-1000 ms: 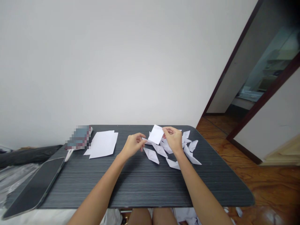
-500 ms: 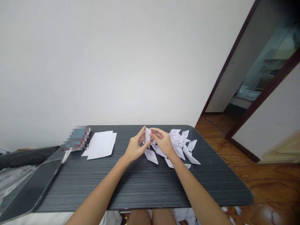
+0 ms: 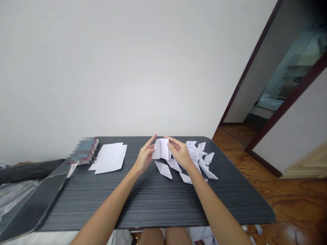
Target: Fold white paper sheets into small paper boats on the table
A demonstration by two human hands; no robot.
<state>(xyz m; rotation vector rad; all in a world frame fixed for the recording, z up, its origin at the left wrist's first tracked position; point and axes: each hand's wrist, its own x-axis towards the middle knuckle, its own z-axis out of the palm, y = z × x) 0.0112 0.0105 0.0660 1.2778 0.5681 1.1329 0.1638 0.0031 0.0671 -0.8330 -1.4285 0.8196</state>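
A small creased sheet of white paper (image 3: 163,149) is held up above the table, opened out with upright fold lines. My right hand (image 3: 180,154) pinches its right edge, thumb in front and fingers behind. At its left edge is my left hand (image 3: 145,159), index finger stretched upward and the other fingers bent against the paper; their tips are partly hidden. Below and to the right lies a pile of folded white paper pieces (image 3: 208,170), pointed at the ends, partly covered by my right hand and forearm. One folded piece (image 3: 164,169) lies just under the held paper.
Flat white sheets (image 3: 111,158) lie on the dark table (image 3: 102,200) at left. Beyond them is a blurred-out object (image 3: 84,151) with a white strap. A dark glossy panel (image 3: 35,207) adjoins the table's left edge. Paper scraps (image 3: 259,229) lie on the wooden floor.
The paper between my hands was folded into a narrow strip and is now spread wider. My left hand has shifted slightly left, its index finger now extended.
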